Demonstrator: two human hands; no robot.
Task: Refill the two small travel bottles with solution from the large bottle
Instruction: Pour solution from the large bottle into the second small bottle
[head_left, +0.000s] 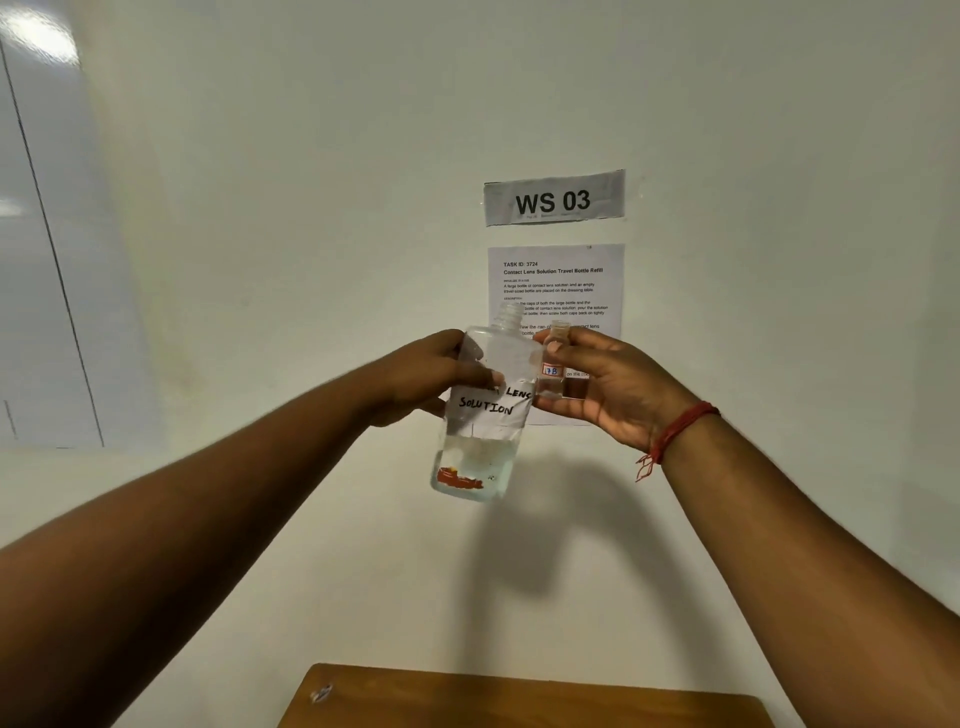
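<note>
both bottles held aloft — left hand (421, 379) grips large bottle (483, 410), right hand (608, 387) pinches small travel bottle (554, 366) beside it.

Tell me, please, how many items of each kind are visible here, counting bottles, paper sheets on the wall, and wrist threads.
Bottles: 2 (large bottle in the left hand, small travel bottle in the right hand)
Paper sheets on the wall: 2 (WS 03 sign, task sheet)
Red wrist threads: 1
Total: 5
</note>
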